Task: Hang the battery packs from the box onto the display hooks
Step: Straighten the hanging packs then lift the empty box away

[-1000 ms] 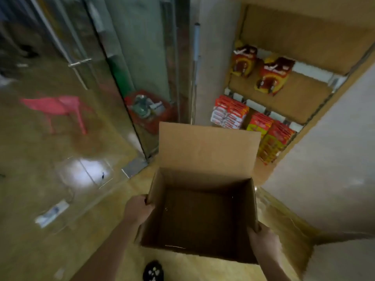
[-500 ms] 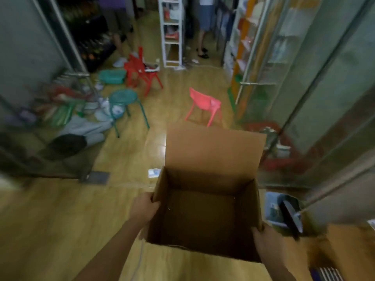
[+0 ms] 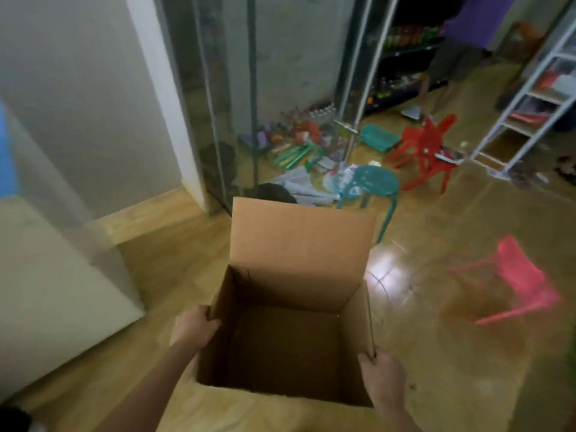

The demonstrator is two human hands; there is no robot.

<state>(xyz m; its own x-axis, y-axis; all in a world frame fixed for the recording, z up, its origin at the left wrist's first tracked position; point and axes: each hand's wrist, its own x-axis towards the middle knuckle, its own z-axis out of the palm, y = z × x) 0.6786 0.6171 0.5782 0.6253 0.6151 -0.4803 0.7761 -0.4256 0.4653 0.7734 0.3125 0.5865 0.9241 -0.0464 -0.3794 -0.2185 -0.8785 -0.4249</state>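
I hold an open brown cardboard box in front of me, above the wooden floor. Its far flap stands upright and its inside looks empty; no battery packs show. My left hand grips the box's left wall at the rim. My right hand grips the right wall near the front corner. The display hooks are out of view.
A pink plastic chair stands to the right, a teal stool just beyond the box, red chairs farther back. Toys and clutter lie by a glass partition. A white rack stands far right, a pale cabinet at left.
The view has swung left, away from the display with hanging packs, toward the shop floor with chairs. The box stays held in both hands the same way.
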